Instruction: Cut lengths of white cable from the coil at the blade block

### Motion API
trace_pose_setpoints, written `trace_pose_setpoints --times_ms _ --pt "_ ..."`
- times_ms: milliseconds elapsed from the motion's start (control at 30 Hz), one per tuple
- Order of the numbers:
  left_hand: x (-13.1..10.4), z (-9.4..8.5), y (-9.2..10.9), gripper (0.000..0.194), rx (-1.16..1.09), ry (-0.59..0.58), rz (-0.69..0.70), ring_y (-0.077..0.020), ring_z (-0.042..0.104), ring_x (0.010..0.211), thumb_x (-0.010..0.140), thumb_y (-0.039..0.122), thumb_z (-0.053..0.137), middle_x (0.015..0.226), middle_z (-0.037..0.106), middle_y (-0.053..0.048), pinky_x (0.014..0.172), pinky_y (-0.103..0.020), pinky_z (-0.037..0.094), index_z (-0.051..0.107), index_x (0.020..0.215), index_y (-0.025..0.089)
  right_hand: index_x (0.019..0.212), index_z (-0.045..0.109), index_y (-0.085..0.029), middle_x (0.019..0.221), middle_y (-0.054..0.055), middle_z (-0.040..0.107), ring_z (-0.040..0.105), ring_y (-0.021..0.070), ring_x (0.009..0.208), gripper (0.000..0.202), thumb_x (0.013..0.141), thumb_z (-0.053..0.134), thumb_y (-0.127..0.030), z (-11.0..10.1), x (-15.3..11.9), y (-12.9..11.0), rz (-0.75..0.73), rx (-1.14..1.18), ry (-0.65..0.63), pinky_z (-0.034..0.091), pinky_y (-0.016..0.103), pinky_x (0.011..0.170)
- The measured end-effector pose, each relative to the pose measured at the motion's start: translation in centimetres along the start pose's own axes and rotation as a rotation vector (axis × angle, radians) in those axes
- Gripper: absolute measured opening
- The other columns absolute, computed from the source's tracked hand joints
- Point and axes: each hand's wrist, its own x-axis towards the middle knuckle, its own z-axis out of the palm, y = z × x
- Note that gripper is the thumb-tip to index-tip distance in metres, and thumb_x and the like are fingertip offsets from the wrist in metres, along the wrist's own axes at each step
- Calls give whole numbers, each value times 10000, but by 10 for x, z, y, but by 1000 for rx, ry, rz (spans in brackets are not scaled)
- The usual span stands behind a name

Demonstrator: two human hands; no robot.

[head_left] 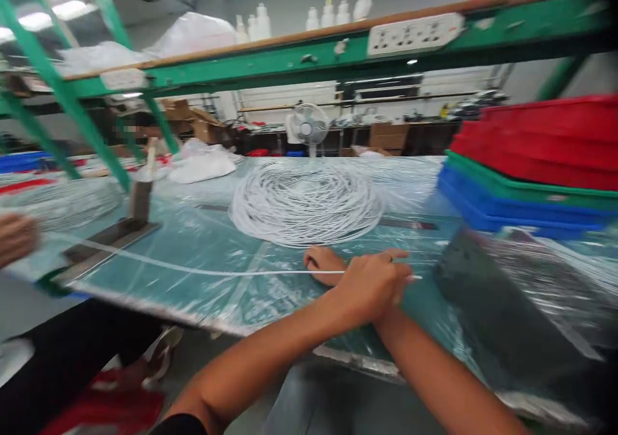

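My forearms cross over the table. My left hand (374, 286) reaches to the right and is closed on a thin white cord (232, 273), whose short end sticks out past the fingers. Under it, my right hand (322, 264) rests curled near the tabletop, pointing left. The cord passes across the right hand; whether its fingers grip anything is hidden. From my hands the cord runs left toward a co-worker's blurred hand (17, 237). Just behind my hands lies a big loose coil of white cord (306, 203).
Stacked red, green and blue trays (526, 190) stand at the right, beside a dark grey sheet (502, 313) and clear plastic bags. At the left is an upright metal stand (140, 202). A green shelf beam (270, 65) with power sockets spans above the plastic-covered table (193, 300).
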Motion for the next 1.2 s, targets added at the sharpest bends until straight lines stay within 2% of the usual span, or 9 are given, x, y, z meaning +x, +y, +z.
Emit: trace_pose_setpoints --times_ms 67,133,200,267,467,733,933,1033,1200 --pt "37 2 19 117 -17 -17 85 -228 561 894 1024 263 580 1313 378 -38 798 -335 510 678 1029 200 749 571 -190 837 24 627 543 138 772 137 761 502 -72 -2 1 -1 -2 -24 -18 392 242 701" --pt "64 3 31 112 -38 -55 147 -242 565 890 1009 249 596 1225 455 -47 791 -351 521 681 977 183 772 569 -184 866 19 628 544 136 789 102 782 506 -105 -3 2 -1 2 -47 -29 386 235 701" --pt "81 7 36 122 -72 -85 168 -246 568 875 996 220 607 1035 539 -55 798 -347 521 682 920 161 795 565 -184 895 13 626 544 133 796 71 797 508 -141 -3 3 0 6 -63 -34 378 231 689" --pt "90 14 37 135 -124 -94 177 -240 572 861 994 193 602 918 550 -51 803 -330 515 677 892 147 813 561 -193 914 1 622 544 130 794 55 799 513 -170 -1 4 2 4 -69 -35 367 227 665" --pt "90 34 39 78 -275 -20 157 -234 565 909 978 145 612 1037 546 -32 890 -329 478 676 939 165 779 536 -206 862 -25 598 530 121 741 60 804 482 -199 4 7 9 -20 -35 -24 329 234 606" --pt "91 34 38 65 -330 -23 164 -225 556 935 989 148 616 1046 551 -10 961 -324 434 673 981 180 753 517 -198 827 -13 576 506 128 714 84 816 462 -204 4 6 9 -24 -35 -7 270 255 551" --pt "88 32 41 97 -258 -33 150 -237 569 870 1004 156 575 1020 544 -29 839 -320 479 645 938 157 766 518 -200 839 -12 575 495 126 700 86 828 458 -203 3 5 9 -33 -47 -8 258 256 538" --pt "86 33 44 92 -202 -49 147 -240 570 847 991 137 569 1102 518 -43 779 -321 491 636 930 154 771 519 -204 853 -16 579 492 127 685 90 832 453 -200 0 5 8 -24 -50 -39 259 257 531" --pt "85 34 46 95 -162 -52 146 -236 569 830 979 126 547 1123 500 -66 753 -313 494 622 922 136 838 541 -194 945 12 596 536 148 797 100 870 448 -217 -2 4 6 -22 -56 -35 333 255 601"
